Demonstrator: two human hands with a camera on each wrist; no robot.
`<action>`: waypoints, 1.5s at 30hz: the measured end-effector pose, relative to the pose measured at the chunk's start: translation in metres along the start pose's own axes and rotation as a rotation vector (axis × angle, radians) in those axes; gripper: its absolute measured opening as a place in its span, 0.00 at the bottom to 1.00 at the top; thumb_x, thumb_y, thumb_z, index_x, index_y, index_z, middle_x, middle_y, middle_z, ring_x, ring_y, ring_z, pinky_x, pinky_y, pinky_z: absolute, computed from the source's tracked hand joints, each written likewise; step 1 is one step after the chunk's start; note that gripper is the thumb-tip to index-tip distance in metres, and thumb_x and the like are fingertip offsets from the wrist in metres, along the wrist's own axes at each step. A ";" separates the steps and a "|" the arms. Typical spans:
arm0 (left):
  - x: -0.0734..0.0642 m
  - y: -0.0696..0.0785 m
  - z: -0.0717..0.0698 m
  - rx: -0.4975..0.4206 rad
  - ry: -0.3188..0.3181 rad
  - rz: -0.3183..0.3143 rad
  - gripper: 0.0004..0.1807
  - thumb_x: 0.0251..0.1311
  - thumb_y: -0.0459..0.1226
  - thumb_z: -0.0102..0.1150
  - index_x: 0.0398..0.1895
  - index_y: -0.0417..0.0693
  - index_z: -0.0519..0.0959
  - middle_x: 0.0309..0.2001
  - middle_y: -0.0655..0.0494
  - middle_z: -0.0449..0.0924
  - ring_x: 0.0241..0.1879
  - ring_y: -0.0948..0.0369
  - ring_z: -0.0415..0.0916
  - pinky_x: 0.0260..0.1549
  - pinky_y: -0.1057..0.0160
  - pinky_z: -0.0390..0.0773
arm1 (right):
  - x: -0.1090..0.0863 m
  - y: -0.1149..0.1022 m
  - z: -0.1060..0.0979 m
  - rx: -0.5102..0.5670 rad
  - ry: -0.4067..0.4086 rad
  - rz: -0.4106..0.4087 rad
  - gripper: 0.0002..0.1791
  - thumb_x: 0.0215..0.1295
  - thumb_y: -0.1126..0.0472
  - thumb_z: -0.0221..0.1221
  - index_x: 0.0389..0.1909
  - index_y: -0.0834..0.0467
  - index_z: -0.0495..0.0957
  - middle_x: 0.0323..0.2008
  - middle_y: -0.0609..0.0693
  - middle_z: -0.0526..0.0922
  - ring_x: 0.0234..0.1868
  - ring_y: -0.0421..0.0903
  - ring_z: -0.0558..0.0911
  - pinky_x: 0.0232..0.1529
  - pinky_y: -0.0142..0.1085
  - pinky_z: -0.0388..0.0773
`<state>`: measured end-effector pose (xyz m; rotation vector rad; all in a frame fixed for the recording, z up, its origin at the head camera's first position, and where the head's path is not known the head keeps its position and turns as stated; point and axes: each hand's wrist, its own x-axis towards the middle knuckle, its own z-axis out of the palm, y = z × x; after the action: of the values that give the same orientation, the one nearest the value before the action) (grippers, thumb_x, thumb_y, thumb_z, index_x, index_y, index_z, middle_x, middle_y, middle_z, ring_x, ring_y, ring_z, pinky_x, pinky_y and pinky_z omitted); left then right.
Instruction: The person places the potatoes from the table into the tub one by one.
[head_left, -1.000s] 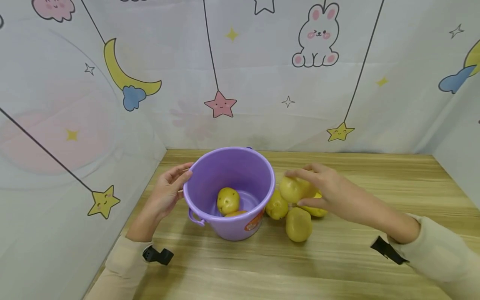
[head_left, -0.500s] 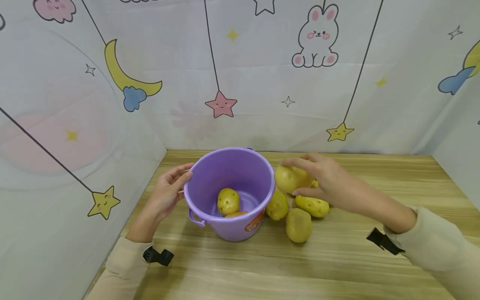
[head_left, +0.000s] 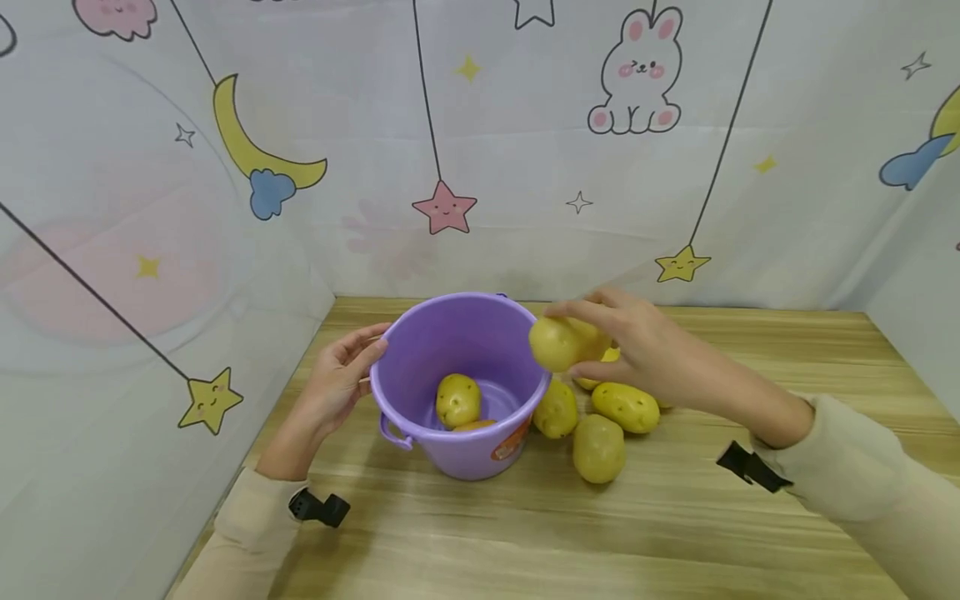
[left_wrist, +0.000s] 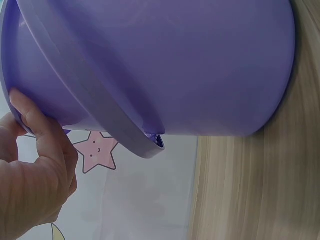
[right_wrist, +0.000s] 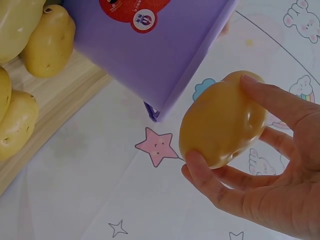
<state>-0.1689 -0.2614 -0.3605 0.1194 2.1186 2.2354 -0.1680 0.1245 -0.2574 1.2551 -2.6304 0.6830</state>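
A purple bucket stands on the wooden table, its opening towards the head camera. My left hand grips its rim on the left side, also seen in the left wrist view, where the handle hangs along the wall. Just above the bucket's right rim, my right hand holds a yellow potato between thumb and fingers. Inside the bucket lie another potato and an orange piece, mostly hidden by the rim.
Several more potatoes lie right of the bucket, among them one touching or close to its wall, a rounder one in front and a long one. A printed white cloth hangs behind the table.
My right hand has lifted the potato up and leftwards from the pile to the bucket's right rim, uncovering potatoes beneath. The left hand and bucket stay put.
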 end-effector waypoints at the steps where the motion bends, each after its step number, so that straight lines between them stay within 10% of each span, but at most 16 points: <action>1: 0.000 0.000 0.001 -0.003 0.000 0.000 0.28 0.74 0.39 0.53 0.71 0.34 0.63 0.51 0.52 0.75 0.45 0.60 0.79 0.42 0.66 0.84 | 0.001 0.000 0.000 0.000 -0.002 0.002 0.33 0.59 0.55 0.72 0.66 0.50 0.73 0.53 0.56 0.76 0.43 0.49 0.78 0.37 0.38 0.81; 45: 0.005 0.002 0.010 -0.034 0.029 0.009 0.25 0.74 0.37 0.53 0.68 0.34 0.66 0.48 0.53 0.76 0.40 0.63 0.80 0.36 0.69 0.85 | 0.058 -0.012 0.025 0.003 -0.186 -0.057 0.32 0.56 0.47 0.73 0.61 0.48 0.77 0.50 0.55 0.78 0.47 0.51 0.77 0.46 0.45 0.80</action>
<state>-0.1733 -0.2511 -0.3582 0.0954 2.0969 2.2912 -0.1946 0.0657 -0.2570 1.4537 -2.7270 0.5874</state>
